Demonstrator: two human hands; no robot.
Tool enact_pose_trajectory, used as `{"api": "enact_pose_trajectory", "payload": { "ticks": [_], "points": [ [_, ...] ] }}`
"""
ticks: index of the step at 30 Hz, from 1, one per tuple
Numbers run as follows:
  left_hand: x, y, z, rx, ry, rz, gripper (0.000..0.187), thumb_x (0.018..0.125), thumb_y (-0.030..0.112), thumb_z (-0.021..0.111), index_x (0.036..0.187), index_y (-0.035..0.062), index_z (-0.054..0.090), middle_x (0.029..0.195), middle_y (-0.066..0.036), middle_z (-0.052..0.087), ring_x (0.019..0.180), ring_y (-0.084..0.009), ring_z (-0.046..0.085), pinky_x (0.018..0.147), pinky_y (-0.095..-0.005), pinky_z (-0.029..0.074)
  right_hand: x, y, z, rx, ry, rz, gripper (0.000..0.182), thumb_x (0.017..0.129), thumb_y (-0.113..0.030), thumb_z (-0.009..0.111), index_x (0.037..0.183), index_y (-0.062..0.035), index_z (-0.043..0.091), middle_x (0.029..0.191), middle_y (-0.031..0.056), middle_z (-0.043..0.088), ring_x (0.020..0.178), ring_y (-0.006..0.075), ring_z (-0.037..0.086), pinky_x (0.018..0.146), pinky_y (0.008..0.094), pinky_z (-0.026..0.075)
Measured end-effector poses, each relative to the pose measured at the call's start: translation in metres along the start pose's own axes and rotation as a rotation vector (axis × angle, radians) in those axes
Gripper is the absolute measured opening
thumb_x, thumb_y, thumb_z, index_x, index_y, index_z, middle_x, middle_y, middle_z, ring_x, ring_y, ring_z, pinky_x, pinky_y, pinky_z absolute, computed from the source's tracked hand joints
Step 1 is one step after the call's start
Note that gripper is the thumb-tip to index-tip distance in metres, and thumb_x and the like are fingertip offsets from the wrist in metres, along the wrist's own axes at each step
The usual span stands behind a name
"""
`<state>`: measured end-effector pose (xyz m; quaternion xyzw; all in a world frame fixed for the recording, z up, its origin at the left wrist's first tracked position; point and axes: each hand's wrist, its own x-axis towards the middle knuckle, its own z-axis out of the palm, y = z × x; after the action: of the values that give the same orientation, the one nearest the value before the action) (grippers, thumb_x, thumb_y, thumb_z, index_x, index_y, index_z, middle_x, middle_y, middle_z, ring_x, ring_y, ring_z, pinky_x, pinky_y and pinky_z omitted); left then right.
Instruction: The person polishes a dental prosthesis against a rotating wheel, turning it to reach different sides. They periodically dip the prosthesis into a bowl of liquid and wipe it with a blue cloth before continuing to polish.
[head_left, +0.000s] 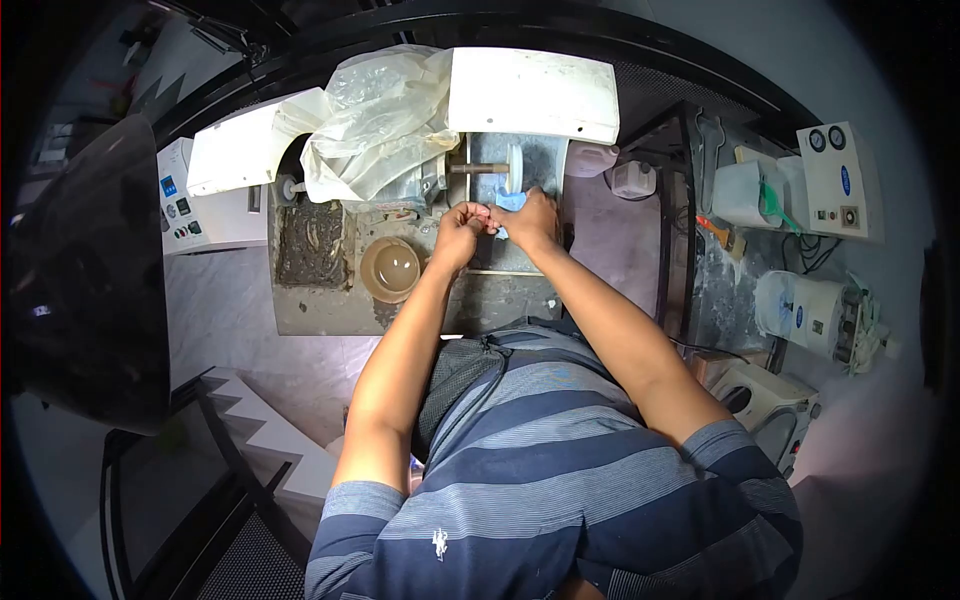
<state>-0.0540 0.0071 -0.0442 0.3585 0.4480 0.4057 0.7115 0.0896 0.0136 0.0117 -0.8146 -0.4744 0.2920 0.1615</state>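
Observation:
My left hand [460, 233] is closed, its fingertips pinched together close to my right hand's fingers. Whatever they may hold is too small to make out. My right hand [534, 222] is closed against a light-blue piece [511, 201], perhaps cloth, just below the wheel. Right above it a pale polishing wheel [515, 165] stands upright on a horizontal metal shaft [482, 169]. The wheel sits inside a grey metal tray [515, 260] under a raised white hood [533, 95].
A brown bowl [390, 270] holding liquid stands left of my hands, beside a dark, dirty tray [312, 245]. Clear plastic sheeting [380, 115] covers the machine's middle. A brush [722, 236], white boxy machines [843, 183] and a pink jug [593, 158] are at right.

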Motion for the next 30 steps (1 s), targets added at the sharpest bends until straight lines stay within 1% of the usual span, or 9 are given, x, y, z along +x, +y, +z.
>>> {"api": "enact_pose_trajectory", "payload": {
  "ticks": [2,4,8,9,17,20,25,29,30],
  "points": [
    [-0.006,0.007,0.000,-0.038,-0.003,-0.067,0.012,0.089,-0.008,0.051,0.099,-0.0027,0.056,0.088,-0.008,0.064,0.080,-0.0155,0.061,0.077,-0.0276,0.050,-0.003,-0.001,0.000,-0.004,-0.008,-0.010,0.069,0.062,-0.043,0.083,0.105,0.0053,0.060,0.102,0.0256,0.064,0.096,0.0369,0.064,0.082,0.0425,0.052],
    [-0.014,0.008,0.004,0.017,-0.010,-0.051,0.011,0.090,-0.007,0.052,0.099,-0.0027,0.056,0.088,-0.009,0.064,0.081,-0.0157,0.062,0.078,-0.0277,0.050,-0.005,0.005,-0.003,0.009,0.039,-0.093,0.062,0.063,-0.037,0.083,0.101,0.0045,0.057,0.103,0.0238,0.064,0.098,0.0379,0.062,0.082,0.0447,0.051],
    [-0.018,0.000,0.001,0.027,-0.012,-0.014,0.010,0.091,-0.005,0.054,0.101,-0.0030,0.055,0.094,-0.010,0.065,0.086,-0.0161,0.063,0.080,-0.0276,0.051,-0.008,0.011,-0.013,0.031,0.018,-0.074,0.062,0.063,-0.036,0.083,0.102,0.0037,0.057,0.103,0.0233,0.063,0.097,0.0378,0.062,0.082,0.0446,0.051],
    [-0.018,-0.002,-0.002,0.012,0.019,-0.009,0.013,0.090,-0.005,0.054,0.104,-0.0033,0.054,0.100,-0.012,0.065,0.087,-0.0171,0.064,0.078,-0.0279,0.052,-0.008,0.013,-0.015,0.027,0.012,-0.099,0.062,0.063,-0.037,0.083,0.102,0.0035,0.057,0.102,0.0234,0.063,0.097,0.0379,0.062,0.082,0.0444,0.051],
    [-0.017,0.008,-0.014,-0.033,0.091,-0.033,0.020,0.091,-0.003,0.056,0.110,-0.0041,0.051,0.106,-0.014,0.065,0.082,-0.0169,0.063,0.066,-0.0269,0.052,-0.007,0.020,-0.026,-0.002,0.059,-0.132,0.059,0.063,-0.036,0.083,0.100,0.0025,0.058,0.100,0.0236,0.063,0.095,0.0386,0.062,0.081,0.0446,0.051],
    [-0.015,0.008,-0.012,-0.017,0.103,-0.018,0.023,0.091,-0.001,0.057,0.114,-0.0046,0.051,0.105,-0.014,0.066,0.081,-0.0165,0.063,0.067,-0.0264,0.051,-0.005,0.025,-0.024,-0.008,0.132,-0.210,0.060,0.061,-0.043,0.083,0.093,0.0021,0.060,0.088,0.0220,0.066,0.084,0.0372,0.065,0.074,0.0439,0.052],
    [-0.013,0.006,-0.015,-0.007,0.111,-0.015,0.022,0.092,0.001,0.057,0.113,-0.0056,0.055,0.104,-0.013,0.066,0.081,-0.0153,0.063,0.068,-0.0255,0.051,-0.008,0.020,-0.023,-0.017,0.070,-0.122,0.061,0.061,-0.043,0.083,0.096,0.0027,0.060,0.094,0.0227,0.066,0.090,0.0368,0.065,0.077,0.0442,0.052],
    [-0.015,0.006,-0.014,0.030,0.103,-0.021,0.019,0.090,-0.001,0.059,0.109,-0.0052,0.058,0.103,-0.012,0.066,0.083,-0.0138,0.063,0.071,-0.0246,0.051,-0.004,0.024,-0.024,-0.071,0.010,-0.183,0.062,0.063,-0.039,0.082,0.102,0.0032,0.060,0.100,0.0228,0.065,0.096,0.0366,0.064,0.082,0.0444,0.051],
    [-0.015,0.003,-0.013,0.031,0.100,-0.022,0.019,0.090,-0.001,0.059,0.109,-0.0052,0.058,0.103,-0.012,0.066,0.083,-0.0138,0.063,0.071,-0.0246,0.051,-0.002,0.026,-0.024,-0.224,-0.173,-0.216,0.061,0.065,-0.036,0.082,0.105,0.0038,0.060,0.103,0.0227,0.064,0.098,0.0365,0.063,0.083,0.0441,0.051]
  ]
}}
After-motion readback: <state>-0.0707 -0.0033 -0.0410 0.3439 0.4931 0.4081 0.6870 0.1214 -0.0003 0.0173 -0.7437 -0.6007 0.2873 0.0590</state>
